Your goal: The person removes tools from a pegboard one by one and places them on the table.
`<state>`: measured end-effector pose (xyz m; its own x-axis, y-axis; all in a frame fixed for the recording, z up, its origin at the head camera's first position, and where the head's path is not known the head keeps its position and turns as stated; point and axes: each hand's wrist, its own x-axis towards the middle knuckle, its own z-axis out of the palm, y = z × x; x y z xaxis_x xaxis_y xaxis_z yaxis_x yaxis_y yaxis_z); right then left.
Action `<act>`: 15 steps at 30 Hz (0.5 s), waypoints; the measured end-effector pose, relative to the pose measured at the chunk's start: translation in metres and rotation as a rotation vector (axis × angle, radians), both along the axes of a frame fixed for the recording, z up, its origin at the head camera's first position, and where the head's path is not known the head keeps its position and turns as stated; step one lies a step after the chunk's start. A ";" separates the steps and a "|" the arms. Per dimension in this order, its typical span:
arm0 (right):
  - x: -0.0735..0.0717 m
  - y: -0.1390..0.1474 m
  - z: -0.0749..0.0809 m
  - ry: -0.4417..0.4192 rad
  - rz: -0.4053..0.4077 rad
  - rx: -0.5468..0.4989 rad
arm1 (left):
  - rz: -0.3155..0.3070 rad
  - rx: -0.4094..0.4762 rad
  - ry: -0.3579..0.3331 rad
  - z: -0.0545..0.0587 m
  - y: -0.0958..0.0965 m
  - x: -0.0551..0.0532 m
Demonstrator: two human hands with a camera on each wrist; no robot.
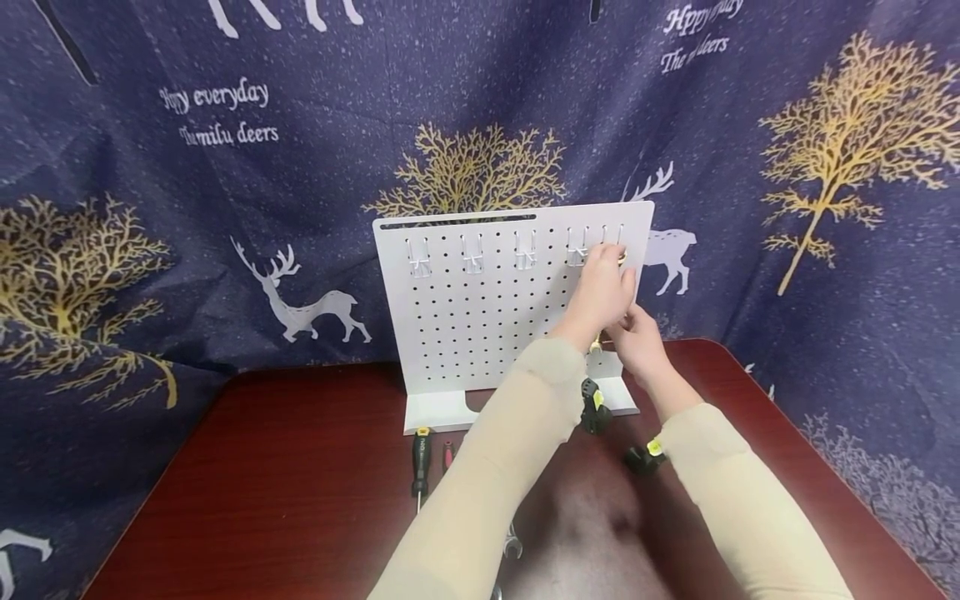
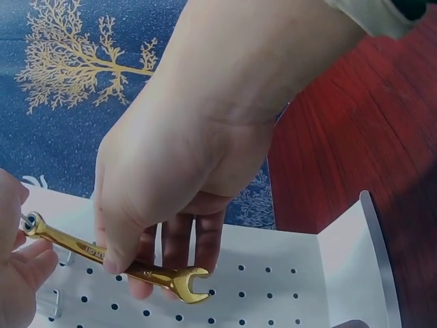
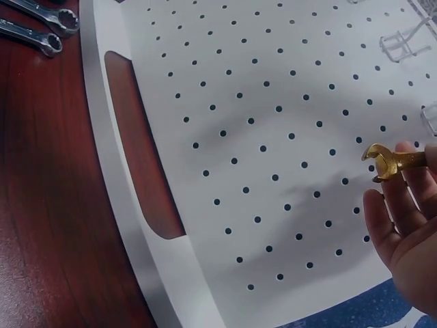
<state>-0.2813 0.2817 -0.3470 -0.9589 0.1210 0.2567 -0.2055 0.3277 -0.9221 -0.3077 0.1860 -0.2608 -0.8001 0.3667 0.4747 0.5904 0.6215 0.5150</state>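
Note:
A gold combination wrench [image 2: 147,272] lies along the front of the white pegboard [image 1: 480,325]. Its ring end is up at a wire hook, whose tip shows in the ring. My left hand [image 1: 600,287] has its fingers around that ring end; only part of this hand [image 2: 17,263] enters the left wrist view. Lower down, my right hand [image 1: 637,342] pinches the shaft near the open end, thumb in front and fingers behind. The wrench's open jaw [image 3: 384,162] sticks out past the right fingers in the right wrist view.
More wire hooks [image 1: 472,254] line the board's upper part. On the dark red table [image 1: 300,467] lie a screwdriver [image 1: 421,462], a red-handled tool [image 1: 447,454], silver wrenches [image 3: 41,27] and two black tools with yellow-green parts [image 1: 594,407]. A patterned blue cloth [image 1: 300,208] hangs behind.

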 end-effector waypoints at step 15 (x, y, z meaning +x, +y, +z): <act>0.018 0.002 0.008 0.043 0.030 -0.019 | 0.036 0.151 0.075 0.002 -0.003 0.008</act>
